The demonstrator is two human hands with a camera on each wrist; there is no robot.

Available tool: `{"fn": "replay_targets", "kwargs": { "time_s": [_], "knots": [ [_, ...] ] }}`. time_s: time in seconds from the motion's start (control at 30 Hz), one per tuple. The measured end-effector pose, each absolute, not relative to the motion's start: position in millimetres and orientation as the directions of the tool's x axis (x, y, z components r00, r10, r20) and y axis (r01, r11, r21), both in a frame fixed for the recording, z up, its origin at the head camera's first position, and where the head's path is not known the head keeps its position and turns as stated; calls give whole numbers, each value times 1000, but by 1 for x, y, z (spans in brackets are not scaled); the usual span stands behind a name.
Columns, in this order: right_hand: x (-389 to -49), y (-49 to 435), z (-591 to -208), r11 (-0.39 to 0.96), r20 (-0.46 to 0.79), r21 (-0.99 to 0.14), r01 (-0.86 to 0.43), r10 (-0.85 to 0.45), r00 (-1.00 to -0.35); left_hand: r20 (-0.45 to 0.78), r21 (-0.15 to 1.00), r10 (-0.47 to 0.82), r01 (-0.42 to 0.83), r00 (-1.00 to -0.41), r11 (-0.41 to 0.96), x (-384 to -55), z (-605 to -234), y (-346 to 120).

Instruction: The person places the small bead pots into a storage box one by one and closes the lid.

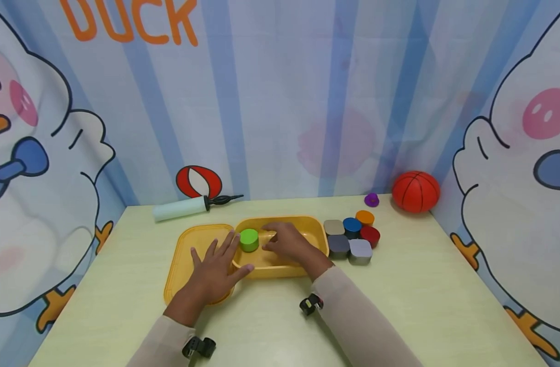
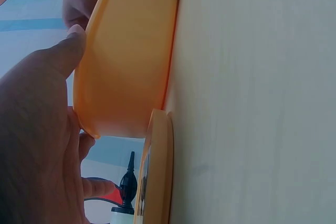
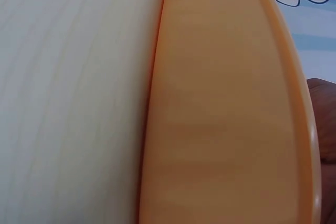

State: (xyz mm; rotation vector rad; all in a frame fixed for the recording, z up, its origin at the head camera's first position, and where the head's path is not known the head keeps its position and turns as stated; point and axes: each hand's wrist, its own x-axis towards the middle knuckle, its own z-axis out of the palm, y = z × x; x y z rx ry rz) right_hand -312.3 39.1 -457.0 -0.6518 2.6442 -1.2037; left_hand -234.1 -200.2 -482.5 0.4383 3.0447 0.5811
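A yellow plastic box (image 1: 280, 272) stands on the table with a short green cylinder (image 1: 249, 240) inside, near its left end. My left hand (image 1: 213, 272) spreads its fingers over the yellow lid (image 1: 181, 255) and the box's left end. In the left wrist view its thumb (image 2: 73, 45) touches the box rim. Over the box's interior is my right hand (image 1: 289, 243), thumb and index finger apart, just right of the green cylinder; nothing shows between them. In the right wrist view the orange-looking box wall (image 3: 226, 103) hides most of that hand.
Right of the box sit several small pieces: beige, dark grey, light grey (image 1: 360, 252), blue, orange and red (image 1: 370, 236). Behind them are a purple piece (image 1: 372, 200) and a red ball (image 1: 415, 191). A hand pump (image 1: 181, 209) lies at back left, before the curtain (image 1: 280, 102).
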Motion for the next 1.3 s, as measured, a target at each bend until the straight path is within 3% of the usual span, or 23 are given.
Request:
{"fn": "replay_targets", "kwargs": {
  "time_s": [0.23,0.83,1.3],
  "knots": [
    [-308,58,-450,600,38,-743,-298,-406,-913,53,360,268,269,-962,893,-235,-481,-203],
    [-287,101,-441,604,228,-625,-494,-464,-856,40,358,272,268,-961,894,-234,-484,-200],
    [-280,142,-431,642,275,-632,-435,-338,-900,51,360,284,283,-957,889,-235,-485,-200]
  ]
}}
